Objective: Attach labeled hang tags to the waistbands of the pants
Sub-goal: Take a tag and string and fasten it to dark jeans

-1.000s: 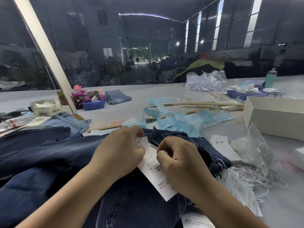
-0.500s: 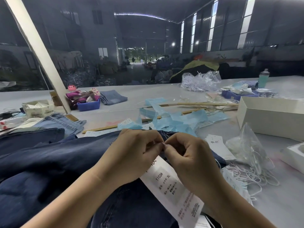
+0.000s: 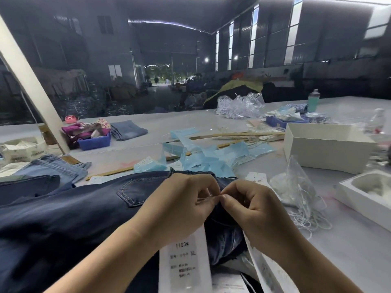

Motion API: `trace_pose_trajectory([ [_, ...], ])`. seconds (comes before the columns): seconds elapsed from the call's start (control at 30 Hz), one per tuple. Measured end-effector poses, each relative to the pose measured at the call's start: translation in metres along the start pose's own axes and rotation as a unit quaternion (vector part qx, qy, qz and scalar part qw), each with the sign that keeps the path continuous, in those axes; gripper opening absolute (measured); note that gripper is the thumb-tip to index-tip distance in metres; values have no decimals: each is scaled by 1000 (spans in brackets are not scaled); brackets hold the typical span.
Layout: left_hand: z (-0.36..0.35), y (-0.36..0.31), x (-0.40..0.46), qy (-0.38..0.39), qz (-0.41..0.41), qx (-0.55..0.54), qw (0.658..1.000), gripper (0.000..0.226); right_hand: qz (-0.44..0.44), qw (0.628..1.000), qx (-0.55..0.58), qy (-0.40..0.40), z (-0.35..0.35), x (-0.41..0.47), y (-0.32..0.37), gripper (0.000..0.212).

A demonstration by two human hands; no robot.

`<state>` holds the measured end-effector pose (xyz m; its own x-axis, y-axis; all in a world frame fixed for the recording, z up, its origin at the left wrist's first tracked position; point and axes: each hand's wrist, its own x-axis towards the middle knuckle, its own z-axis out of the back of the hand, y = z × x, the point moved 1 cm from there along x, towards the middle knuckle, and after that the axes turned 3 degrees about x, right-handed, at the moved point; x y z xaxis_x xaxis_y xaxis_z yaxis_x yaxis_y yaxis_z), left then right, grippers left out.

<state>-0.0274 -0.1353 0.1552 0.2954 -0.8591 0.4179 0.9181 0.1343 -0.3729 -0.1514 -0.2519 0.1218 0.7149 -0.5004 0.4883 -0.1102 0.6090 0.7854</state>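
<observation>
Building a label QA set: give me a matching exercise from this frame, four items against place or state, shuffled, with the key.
Things:
1. white hang tag
2. blue plastic bin
3. open white box
4. teal bottle

Places or states:
A. far right of the table, standing upright
B. right of the blue paper scraps, open side up
C. lying on the dark jeans below the left hand
D. far left, beside folded light denim

Pairs: 1-C, 2-D, 3-B, 4-A

Left hand (image 3: pixel 179 206) and right hand (image 3: pixel 251 210) pinch a thin string (image 3: pixel 208 199) over dark jeans (image 3: pixel 80 212), hang tag (image 3: pixel 186 263) below.
</observation>
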Motion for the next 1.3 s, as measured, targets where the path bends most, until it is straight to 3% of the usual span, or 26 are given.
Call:
trace_pose_trajectory([
  [0.2,-5,-15,12,-6,-39,73,997,5,-7,1000,7,22,19,-3,-8,15],
  [0.5,2,-29,22,-25,-37,41,998,3,-12,998,65,-5,26,0,-3,19],
  [0.67,22,-40,26,-28,-76,84,993,10,16,994,111,-2,25,6,5,23],
  [0.73,28,-40,28,-24,-68,73,995,9,20,989,144,-2,25,10,8,32],
  [0.93,20,-30,33,-12,-7,2,1000,13,-3,985,175,-3,20,17,5,22],
  [1.03,7,-25,42,20,10,21,1000,14,-44,982,182,-13,18,19,-6,27],
  [1.13,-4,-25,61,88,18,36,995,14,-96,977,188,-21,21,20,-22,20],
  [1.3,-13,-31,93,196,-16,83,977,17,-134,977,168,-10,28,21,-43,19],
])
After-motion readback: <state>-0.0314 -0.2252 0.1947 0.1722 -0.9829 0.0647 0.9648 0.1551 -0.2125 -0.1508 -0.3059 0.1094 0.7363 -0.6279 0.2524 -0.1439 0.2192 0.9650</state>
